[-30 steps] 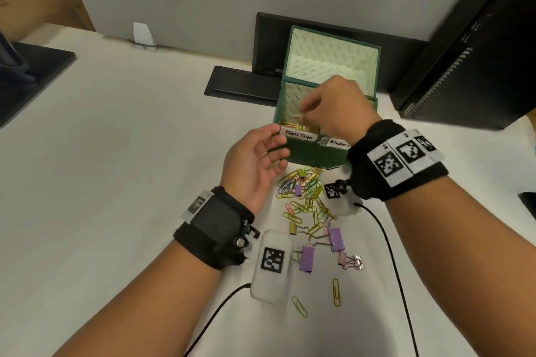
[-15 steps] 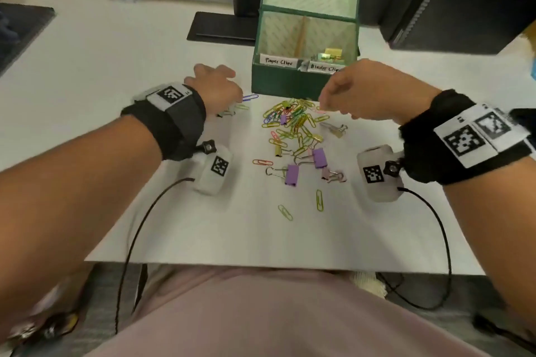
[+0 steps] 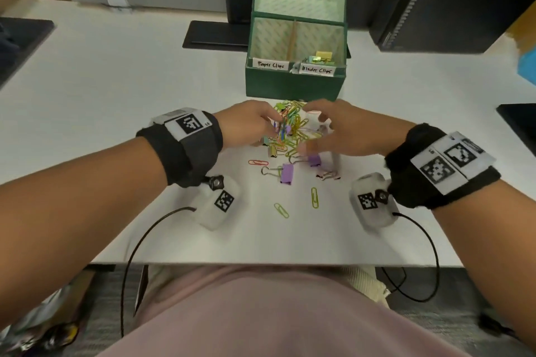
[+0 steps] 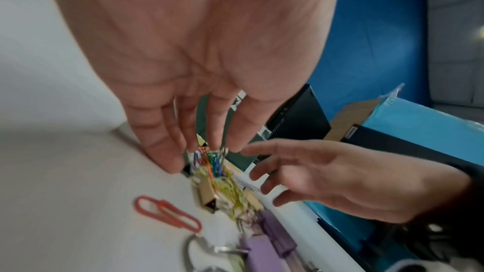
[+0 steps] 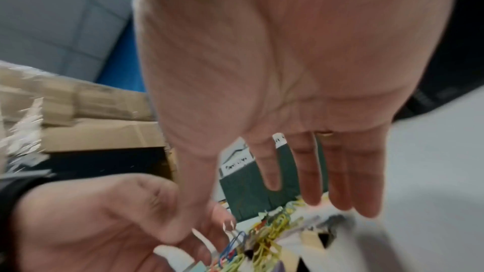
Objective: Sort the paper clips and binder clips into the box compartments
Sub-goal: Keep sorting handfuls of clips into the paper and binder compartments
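So the green box (image 3: 294,85) sits at the far middle of the white table (image 3: 116,81), lid standing open behind it. Two compartments split by a divider: the left one is labelled "Paper Clips" and I can't see the bottom of it from the head view, so no idea what's in there. The right one, labelled "Binder Clips", has a few binder clips (image 3: 320,57) in it, yellowish and greenish, looks like at least two, hard to count exactly.

Just near of the box is the pile of paper clips (image 3: 293,124), mostly yellow and green with some orange and blue, way too tangled to count. Both hands are in it. The left hand (image 3: 249,124) has its fingertips pinched down on a bunch of clips at the left side of the pile. The right hand (image 3: 345,130) has its fingers spread and relaxed over the right side, not gripping anything that I can make out.

Nearer to the person, loose on the table: one orange paper clip (image 3: 257,162), two green paper clips (image 3: 314,198), two purple binder clips (image 3: 286,172), one small pink binder clip (image 3: 328,175) and a tan binder clip (image 3: 272,151) at the near edge of the pile.

Off to the far side there's a black monitor stand (image 3: 214,36) left of the box and a black computer case (image 3: 464,0) on the right.
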